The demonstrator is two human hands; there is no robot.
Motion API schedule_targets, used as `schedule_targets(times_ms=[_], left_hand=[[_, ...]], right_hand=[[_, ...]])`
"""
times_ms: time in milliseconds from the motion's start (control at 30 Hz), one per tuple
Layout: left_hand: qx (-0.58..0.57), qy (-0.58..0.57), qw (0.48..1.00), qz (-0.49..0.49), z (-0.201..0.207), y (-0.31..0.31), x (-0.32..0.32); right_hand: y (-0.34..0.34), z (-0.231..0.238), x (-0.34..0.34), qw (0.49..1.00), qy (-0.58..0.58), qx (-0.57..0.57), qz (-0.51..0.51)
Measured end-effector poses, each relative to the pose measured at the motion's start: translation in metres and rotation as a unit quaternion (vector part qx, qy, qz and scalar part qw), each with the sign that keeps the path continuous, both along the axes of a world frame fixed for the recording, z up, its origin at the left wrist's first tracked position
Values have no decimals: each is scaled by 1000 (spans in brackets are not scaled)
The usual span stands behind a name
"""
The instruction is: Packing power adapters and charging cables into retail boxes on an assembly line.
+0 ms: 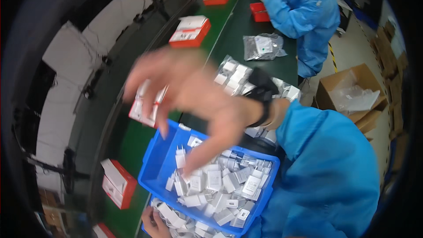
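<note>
My right hand (pixel 194 92), blurred by motion, is raised over a blue plastic bin (pixel 152 167). Its fingers are spread and nothing shows between them. White plug-in chargers (pixel 214 180) with metal prongs lie heaped in that bin, some showing a USB port. At the lower edge my left hand (pixel 154 224) has its fingers curled beside white pieces (pixel 169 216) that look like bundled cables or chargers, just below the bin. The frame cuts this hand off, and what its fingers hold is hidden.
Red-and-white boxes (pixel 190 31) stand in a row along the green conveyor (pixel 132 147). One box (pixel 147 105) sits behind my right hand. Bagged white chargers (pixel 235 77) lie beyond the bin. A co-worker in a blue smock (pixel 304 9) works farther along; a carton (pixel 328 90) stands at the right.
</note>
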State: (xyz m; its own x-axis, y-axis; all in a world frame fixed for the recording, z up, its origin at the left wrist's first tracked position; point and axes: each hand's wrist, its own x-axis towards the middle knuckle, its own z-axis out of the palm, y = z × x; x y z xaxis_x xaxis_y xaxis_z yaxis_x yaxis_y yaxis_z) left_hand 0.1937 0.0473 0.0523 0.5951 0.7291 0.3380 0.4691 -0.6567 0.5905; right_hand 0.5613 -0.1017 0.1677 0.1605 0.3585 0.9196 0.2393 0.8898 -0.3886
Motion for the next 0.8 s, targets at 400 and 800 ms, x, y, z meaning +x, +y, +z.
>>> schedule_targets(times_ms=[400, 800], left_hand=[[-86, 24, 994, 57, -11, 23, 8], [-104, 37, 991, 72, -6, 20, 1]], right_hand=[[-43, -10, 18, 976, 10, 209, -63], [-3, -44, 62, 980, 28, 51, 190]])
